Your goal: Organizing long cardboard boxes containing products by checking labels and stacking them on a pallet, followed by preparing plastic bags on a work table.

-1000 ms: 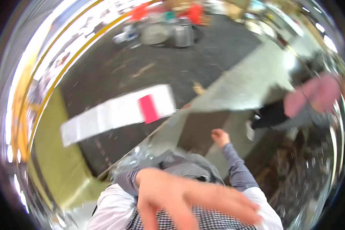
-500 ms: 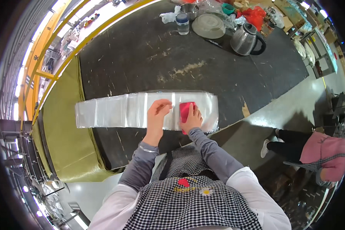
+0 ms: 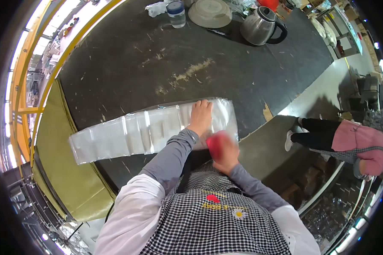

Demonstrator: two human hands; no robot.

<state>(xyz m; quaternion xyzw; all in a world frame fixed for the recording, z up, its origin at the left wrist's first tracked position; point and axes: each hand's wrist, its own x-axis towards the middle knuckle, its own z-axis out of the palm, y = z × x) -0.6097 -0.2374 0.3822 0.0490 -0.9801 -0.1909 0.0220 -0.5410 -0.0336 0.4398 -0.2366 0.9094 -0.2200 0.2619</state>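
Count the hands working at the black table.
2: the left hand lies over the clear plastic sheets; the right hand, to its lower right, grips a blurred red piece. No others show there.

A kettle point(image 3: 258, 27) stood beside a dish point(image 3: 210, 14) and a jar point(image 3: 176, 17); a person point(image 3: 356, 140) in pink was off right.

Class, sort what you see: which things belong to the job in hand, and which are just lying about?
Apparently in the job:
clear plastic strip, under the left hand
red item, at the right hand

Apparently just lying about:
kettle
lidded jar
round dish
crumpled white item
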